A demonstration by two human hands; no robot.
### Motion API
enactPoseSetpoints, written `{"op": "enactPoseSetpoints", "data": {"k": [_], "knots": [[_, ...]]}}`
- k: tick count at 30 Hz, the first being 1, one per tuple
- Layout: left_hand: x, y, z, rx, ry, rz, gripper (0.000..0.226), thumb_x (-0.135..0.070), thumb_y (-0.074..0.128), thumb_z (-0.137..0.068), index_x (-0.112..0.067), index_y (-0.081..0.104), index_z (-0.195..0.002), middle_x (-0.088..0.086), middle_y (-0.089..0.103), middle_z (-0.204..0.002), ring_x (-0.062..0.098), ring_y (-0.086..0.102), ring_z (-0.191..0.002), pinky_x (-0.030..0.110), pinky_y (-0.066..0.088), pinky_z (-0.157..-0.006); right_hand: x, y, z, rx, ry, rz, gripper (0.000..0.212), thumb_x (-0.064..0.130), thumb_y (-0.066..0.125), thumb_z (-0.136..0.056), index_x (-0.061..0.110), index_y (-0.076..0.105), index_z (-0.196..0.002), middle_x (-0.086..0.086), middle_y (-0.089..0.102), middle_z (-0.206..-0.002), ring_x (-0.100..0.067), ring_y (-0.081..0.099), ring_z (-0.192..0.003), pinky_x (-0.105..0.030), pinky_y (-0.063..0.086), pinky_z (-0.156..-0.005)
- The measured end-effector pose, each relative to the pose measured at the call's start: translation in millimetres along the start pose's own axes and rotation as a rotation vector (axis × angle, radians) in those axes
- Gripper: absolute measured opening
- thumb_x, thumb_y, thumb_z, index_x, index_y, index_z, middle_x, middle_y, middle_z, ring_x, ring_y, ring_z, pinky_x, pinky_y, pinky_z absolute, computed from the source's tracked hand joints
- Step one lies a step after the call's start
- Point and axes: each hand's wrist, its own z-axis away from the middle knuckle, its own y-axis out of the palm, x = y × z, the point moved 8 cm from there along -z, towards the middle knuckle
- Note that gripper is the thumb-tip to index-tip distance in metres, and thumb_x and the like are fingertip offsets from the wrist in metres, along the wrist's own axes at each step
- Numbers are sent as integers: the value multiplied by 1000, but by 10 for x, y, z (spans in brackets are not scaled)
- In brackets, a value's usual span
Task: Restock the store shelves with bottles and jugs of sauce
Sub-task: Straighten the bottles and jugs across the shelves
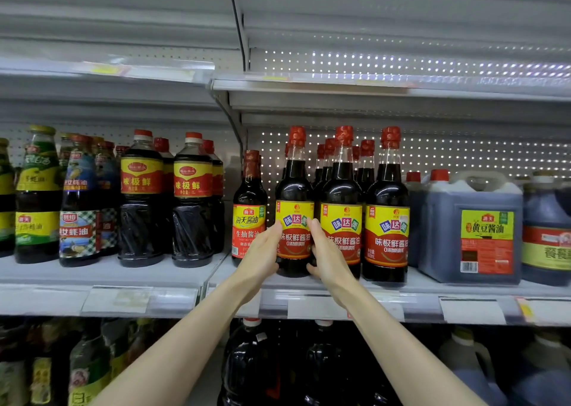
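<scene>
Clasped between left hand [262, 252] and right hand [328, 251], fingers curled round its label: dark red-capped sauce bottle [293, 186], upright at front of grey metal shelf [463, 288]. Seemingly placing step; next, squaring into row, then releasing.

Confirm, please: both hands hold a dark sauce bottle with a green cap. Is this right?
Not quite: the head view shows a red cap. The left hand and right hand do hold the dark sauce bottle.
</scene>
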Motion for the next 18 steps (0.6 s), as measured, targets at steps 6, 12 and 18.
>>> {"op": "enactPoseSetpoints", "data": {"k": [6,12,18], "knots": [[26,6,-27,-16,-31,21,22,-45,34,-102,-42,53,-92,-21,56,-95,8,49,-106,50,30,-109,-66,15,-85,-16,10,16,58,67,34,-93,34,45,-139,5,48,-142,-13,45,-127,-43,34,-111],[22,15,-59,-26,-34,43,22,-43,33,-102,-42,50,-90,-21,53,-92,9,44,-105,51,28,-112,-92,44,-147,-24,-3,11,76,77,34,-84,35,36,-146,5,36,-153,-16,38,-137,-50,29,-115],[23,2,-92,-41,-32,54,24,-40,32,-103,-40,50,-88,-21,52,-89,10,43,-105,51,28,-113,-83,42,-150,-14,3,-11,68,69,33,-92,30,36,-147,5,43,-148,-15,41,-134,-43,30,-113]]}}
